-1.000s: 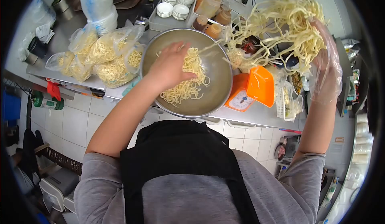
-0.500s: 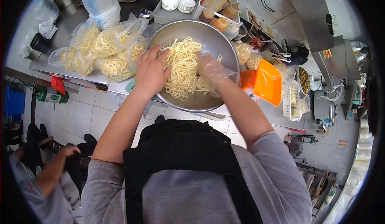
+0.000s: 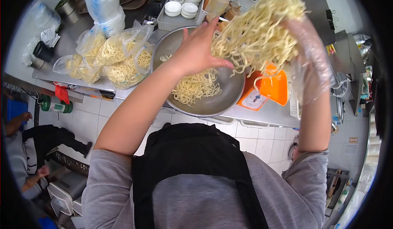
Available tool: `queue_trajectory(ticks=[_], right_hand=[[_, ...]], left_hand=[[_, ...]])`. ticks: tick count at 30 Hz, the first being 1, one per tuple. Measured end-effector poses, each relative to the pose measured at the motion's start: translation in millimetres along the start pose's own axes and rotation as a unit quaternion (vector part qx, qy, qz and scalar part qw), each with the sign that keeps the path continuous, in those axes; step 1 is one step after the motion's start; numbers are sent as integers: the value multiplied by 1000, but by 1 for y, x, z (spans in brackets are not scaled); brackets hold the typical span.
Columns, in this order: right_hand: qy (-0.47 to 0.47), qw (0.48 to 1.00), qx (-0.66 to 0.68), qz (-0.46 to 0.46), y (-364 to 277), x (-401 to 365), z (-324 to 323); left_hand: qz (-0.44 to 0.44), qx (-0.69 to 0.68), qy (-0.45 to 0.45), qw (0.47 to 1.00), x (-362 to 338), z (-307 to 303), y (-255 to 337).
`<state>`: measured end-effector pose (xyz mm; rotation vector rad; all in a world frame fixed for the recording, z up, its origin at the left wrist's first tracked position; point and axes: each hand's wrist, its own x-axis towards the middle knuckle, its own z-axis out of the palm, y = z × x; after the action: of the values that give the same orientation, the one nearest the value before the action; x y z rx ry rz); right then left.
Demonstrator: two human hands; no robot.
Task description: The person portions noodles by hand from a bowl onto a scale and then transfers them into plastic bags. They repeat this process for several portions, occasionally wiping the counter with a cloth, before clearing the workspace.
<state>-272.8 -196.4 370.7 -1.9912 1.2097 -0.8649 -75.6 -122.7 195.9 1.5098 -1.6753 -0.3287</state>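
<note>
A large bunch of pale noodles [image 3: 262,32] is lifted high at the right, gripped by my right hand [image 3: 305,44], which wears a clear plastic glove. Loose strands hang from it over the orange scale pan [image 3: 273,85] and the bowl's right rim. My bare left hand [image 3: 200,48] is over the metal bowl [image 3: 227,91], fingers spread, its thumb close to the dangling strands. More noodles [image 3: 195,87] lie in the bowl below the left wrist. Beside the bowl stands the orange kitchen scale [image 3: 254,100], its round dial facing me.
Plastic bags of noodles [image 3: 118,61] lie left of the bowl. Behind it stands a tray with stacks of small white dishes [image 3: 172,8] next to sauce containers [image 3: 217,3]. Another person [image 3: 24,147] is at the lower left.
My right hand has risen out of the bowl and swung right with a bunch of noodles. My left hand has moved right across the bowl. The pile in the bowl is smaller.
</note>
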Motion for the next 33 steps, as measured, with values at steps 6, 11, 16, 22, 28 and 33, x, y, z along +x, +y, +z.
queue_trajectory(ticks=[6, 11, 16, 22, 28, 33], right_hand=[[103, 981, -3, -163, -39, 20, -58], [161, 952, -8, -259, -58, 23, -112], [196, 933, -33, -299, -67, 20, -152], [217, 926, -59, -304, -65, 15, -184], [229, 924, -59, -301, -47, 4, -208], [237, 922, -49, -303, -32, 0, -231]], left_hand=[[-3, 8, -122, 992, 13, -1, -7], [-75, 179, -248, 949, -16, 6, -37], [-98, 274, -343, 893, -26, -10, -35], [-61, 202, -279, 937, -12, -25, -1], [109, -127, 37, 985, 28, 69, 51], [42, -49, -145, 987, 34, 90, 49]])
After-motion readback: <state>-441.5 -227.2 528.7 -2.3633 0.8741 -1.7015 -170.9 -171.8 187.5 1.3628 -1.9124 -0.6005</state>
